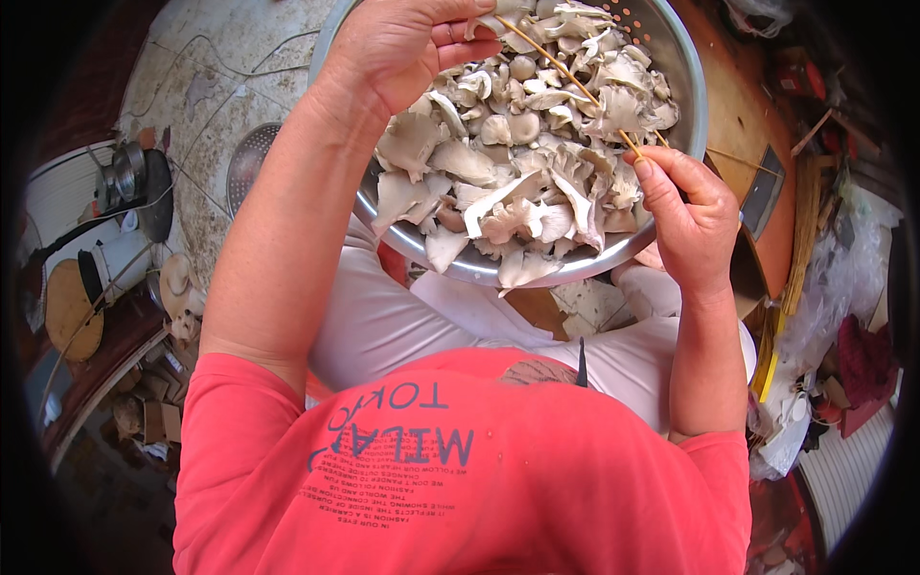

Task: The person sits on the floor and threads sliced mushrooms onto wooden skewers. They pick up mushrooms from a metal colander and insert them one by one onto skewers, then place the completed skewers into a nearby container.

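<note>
A wide metal colander (692, 93) in front of my lap is heaped with grey-white oyster mushrooms (496, 162), some overhanging its near rim. My right hand (693, 208) pinches a thin bamboo skewer (550, 61) that slants up and left over the heap. One mushroom (619, 108) covers part of the skewer and looks threaded on it. A second thin stick end shows beside my right fingertips. My left hand (431, 47) is at the skewer's far end, thumb and fingers closed on a mushroom piece (483, 25). The top edge of the view cuts off part of that grip.
An orange-brown wooden board (733, 108) lies right of the colander, with a thin stick (744, 162) on it. Clear plastic bags (841, 259) are piled farther right. A perforated metal strainer (251, 162) and a loose cord (208, 50) lie on the stained floor (215, 100) at left.
</note>
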Action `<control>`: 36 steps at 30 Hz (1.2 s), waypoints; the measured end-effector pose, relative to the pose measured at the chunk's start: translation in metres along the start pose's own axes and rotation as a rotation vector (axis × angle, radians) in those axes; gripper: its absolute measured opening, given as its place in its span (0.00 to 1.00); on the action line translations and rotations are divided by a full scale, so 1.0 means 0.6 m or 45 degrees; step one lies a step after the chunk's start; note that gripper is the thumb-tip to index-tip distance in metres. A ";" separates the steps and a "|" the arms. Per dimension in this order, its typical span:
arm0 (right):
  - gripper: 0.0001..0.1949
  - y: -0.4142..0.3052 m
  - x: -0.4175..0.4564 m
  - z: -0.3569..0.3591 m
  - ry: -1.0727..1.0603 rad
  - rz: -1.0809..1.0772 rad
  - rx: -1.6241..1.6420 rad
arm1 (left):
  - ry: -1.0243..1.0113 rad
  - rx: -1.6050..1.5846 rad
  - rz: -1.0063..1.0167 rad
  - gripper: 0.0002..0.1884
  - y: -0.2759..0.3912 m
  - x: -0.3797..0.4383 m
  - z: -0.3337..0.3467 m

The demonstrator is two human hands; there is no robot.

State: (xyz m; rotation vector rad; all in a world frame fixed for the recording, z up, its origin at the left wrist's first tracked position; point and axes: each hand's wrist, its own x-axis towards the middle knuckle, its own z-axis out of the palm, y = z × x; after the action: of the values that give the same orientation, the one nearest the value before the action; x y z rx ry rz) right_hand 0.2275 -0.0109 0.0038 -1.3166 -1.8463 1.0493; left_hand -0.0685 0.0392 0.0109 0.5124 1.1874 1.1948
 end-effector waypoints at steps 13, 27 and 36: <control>0.07 -0.012 0.006 0.013 -0.050 -0.045 -0.031 | -0.240 0.007 -0.196 0.05 -0.083 -0.037 0.054; 0.08 -0.006 0.015 0.006 0.021 0.110 0.116 | -0.458 1.845 0.188 0.15 -0.046 -0.034 0.031; 0.08 -0.004 0.013 0.008 0.003 0.107 0.112 | -0.387 2.153 0.473 0.16 -0.081 -0.051 0.040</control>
State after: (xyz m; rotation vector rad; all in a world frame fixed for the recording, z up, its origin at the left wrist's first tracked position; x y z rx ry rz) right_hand 0.2203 -0.0053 0.0039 -1.3532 -1.7359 1.1589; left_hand -0.0235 0.0006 -0.0076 2.1224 1.6504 0.0615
